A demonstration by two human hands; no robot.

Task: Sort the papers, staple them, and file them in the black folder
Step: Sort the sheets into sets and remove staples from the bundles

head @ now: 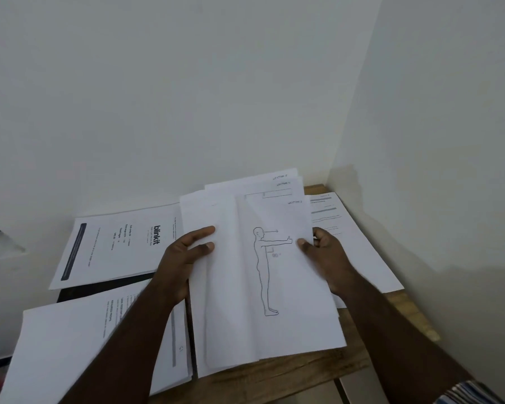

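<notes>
I hold a fanned stack of white papers [263, 287] above the wooden table [303, 371]. Its top sheet shows a line drawing of a standing figure with one arm stretched out. My left hand [184, 258] grips the stack's left edge, fingers on top of the sheets. My right hand [324, 255] grips the right edge, thumb on the top sheet. A black folder [99, 285] lies on the table to the left, mostly hidden under other papers. No stapler is in view.
A "blinkit" printout [120, 246] lies at the back left on the folder. Another printed stack [79, 342] lies at the front left. A further sheet [353, 237] rests at the right near the wall corner. White walls close in behind and to the right.
</notes>
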